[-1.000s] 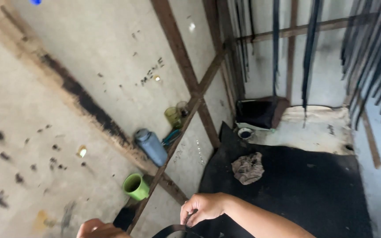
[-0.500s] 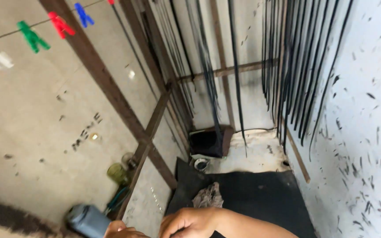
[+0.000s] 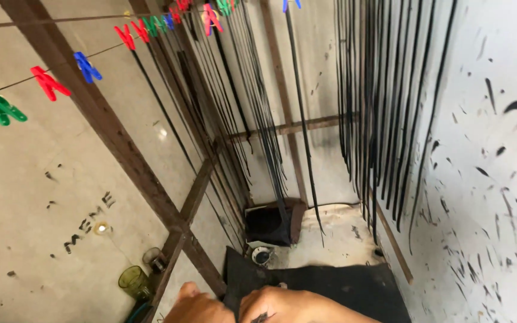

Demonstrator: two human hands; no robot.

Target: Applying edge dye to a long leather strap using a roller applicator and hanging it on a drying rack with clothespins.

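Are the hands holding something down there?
It cannot be told for sure. The left hand and right hand are close together at the picture's bottom edge, over the black mat; their fingers are cut off.

Left hand point(image 3: 195, 308) and right hand point(image 3: 282, 306) together at bottom edge, black strips point(image 3: 366, 107) hanging, coloured clothespegs point(image 3: 85, 67) on line

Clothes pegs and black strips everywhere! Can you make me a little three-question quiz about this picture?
1. True or false: the clothes pegs on the line are all one colour.
2. What hangs in rows down the wall? A) long black strips B) towels C) chains
3. Fill in: both hands are at the ___ edge of the picture, over the black mat.

Key: 1 false, they are red, green and blue; 2 A; 3 bottom.
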